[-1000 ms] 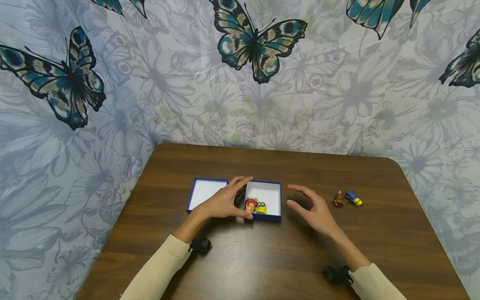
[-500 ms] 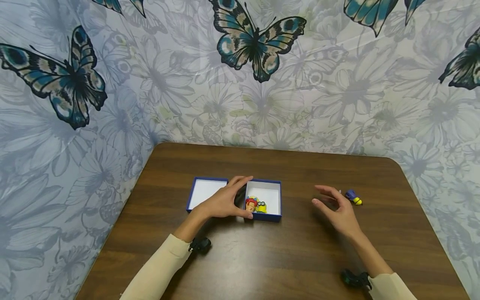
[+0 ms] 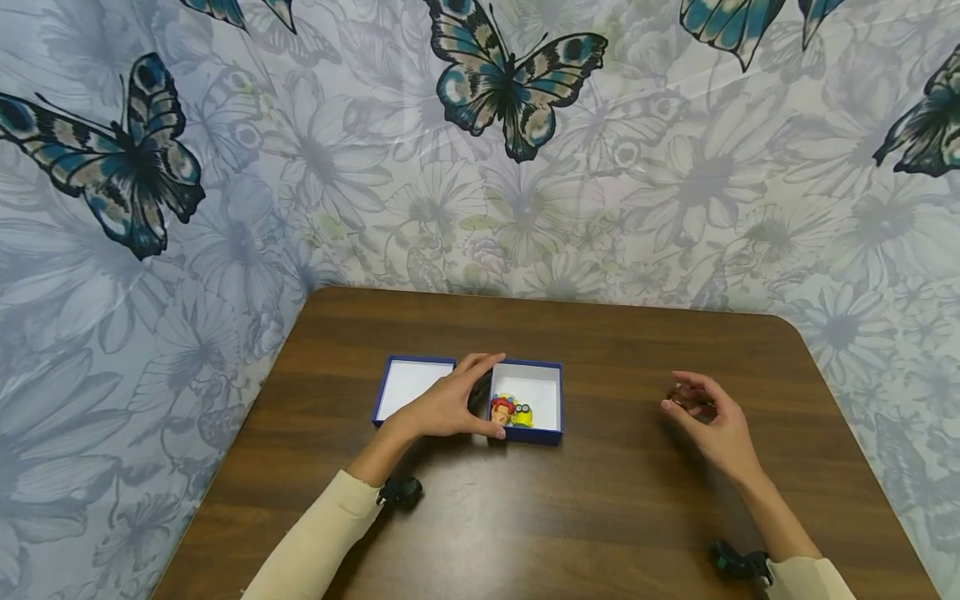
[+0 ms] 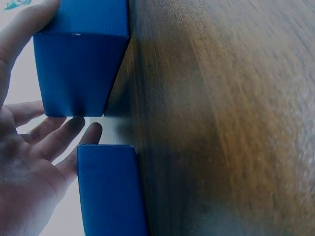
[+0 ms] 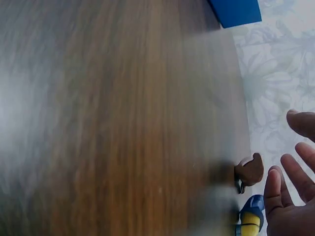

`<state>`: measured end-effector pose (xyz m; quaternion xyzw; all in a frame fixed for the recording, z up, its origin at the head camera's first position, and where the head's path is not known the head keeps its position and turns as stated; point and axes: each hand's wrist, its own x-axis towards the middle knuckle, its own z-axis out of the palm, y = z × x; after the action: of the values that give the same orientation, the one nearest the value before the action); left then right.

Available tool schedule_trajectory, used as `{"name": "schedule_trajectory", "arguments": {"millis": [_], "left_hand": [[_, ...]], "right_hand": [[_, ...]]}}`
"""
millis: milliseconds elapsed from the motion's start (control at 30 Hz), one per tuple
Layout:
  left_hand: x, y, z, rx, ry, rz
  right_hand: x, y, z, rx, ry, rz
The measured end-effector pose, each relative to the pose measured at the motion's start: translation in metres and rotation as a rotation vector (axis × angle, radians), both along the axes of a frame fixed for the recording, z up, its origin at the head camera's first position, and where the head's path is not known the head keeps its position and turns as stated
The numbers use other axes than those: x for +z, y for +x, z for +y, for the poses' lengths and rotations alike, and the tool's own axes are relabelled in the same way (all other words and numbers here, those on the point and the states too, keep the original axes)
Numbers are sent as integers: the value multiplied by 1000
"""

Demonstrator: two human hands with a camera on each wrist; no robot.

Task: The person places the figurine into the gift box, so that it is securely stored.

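Observation:
My left hand (image 3: 446, 407) grips the left side of a small blue box (image 3: 542, 382), thumb at its near wall and fingers reaching to the far side. Inside the white interior sit a red-haired toy figure (image 3: 501, 409) and a yellow-green one with big eyes (image 3: 523, 416). In the left wrist view the thumb lies on the box's blue wall (image 4: 81, 73). My right hand (image 3: 716, 427) hovers at the right, fingers loosely curved over a brown toy figure (image 5: 250, 170). Beside it in the right wrist view lies a blue-and-yellow toy figure (image 5: 251, 217), hidden by the hand in the head view.
The blue-edged lid (image 3: 411, 385), white inside up, lies left of the box, partly behind my left hand. Everything rests on a brown wooden table (image 3: 570, 517). A wall with a butterfly and flower print (image 3: 360, 208) rises behind the table's far edge.
My right hand has moved right, away from the box and over to the brown and blue-and-yellow toy figures, now covering them in the head view. My left hand has stayed on the box.

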<state>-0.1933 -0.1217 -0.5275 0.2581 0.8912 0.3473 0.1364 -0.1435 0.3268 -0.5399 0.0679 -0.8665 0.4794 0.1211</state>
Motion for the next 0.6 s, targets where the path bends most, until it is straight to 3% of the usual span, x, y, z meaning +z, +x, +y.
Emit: {"name": "schedule_trajectory", "arguments": {"millis": [300, 600], "left_hand": [[0, -1, -1, -7, 8, 2], [0, -1, -1, -10, 20, -2]], "right_hand": [[-1, -4, 10, -37, 154, -47], [-3, -6, 14, -4, 294, -31]]}}
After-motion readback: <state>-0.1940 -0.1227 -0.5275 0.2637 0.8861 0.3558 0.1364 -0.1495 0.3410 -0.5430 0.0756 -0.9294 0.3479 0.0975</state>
